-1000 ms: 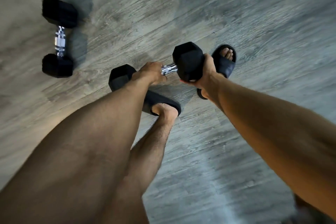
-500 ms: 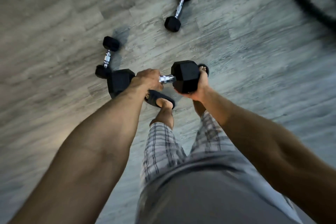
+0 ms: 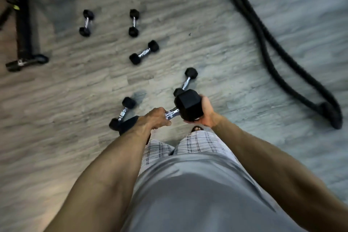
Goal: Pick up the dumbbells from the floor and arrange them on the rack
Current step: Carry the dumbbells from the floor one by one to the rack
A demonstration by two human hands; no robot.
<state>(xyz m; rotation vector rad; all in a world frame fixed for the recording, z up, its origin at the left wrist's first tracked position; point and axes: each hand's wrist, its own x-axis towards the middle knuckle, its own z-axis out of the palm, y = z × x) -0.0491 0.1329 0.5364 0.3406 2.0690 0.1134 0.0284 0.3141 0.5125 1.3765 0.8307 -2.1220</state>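
Left hand (image 3: pixel 157 118) is wrapped tight around the chrome handle of the large dumbbell (image 3: pixel 189 104). Right hand (image 3: pixel 206 113) cups its right head from beneath, fingers curled. I read the dumbbell as held above the wood floor (image 3: pixel 56 100), in front of plaid shorts (image 3: pixel 197 143). On the floor, one small dumbbell (image 3: pixel 122 113) lies just past the left hand and a second small dumbbell (image 3: pixel 186 81) beyond the held head. A thick black rope (image 3: pixel 273 43) lies well to the right.

floor (image 3: pixel 56 100): grey wood planks | battle rope (image 3: pixel 262 30): black, lying at right | shorts (image 3: pixel 197 143): plaid
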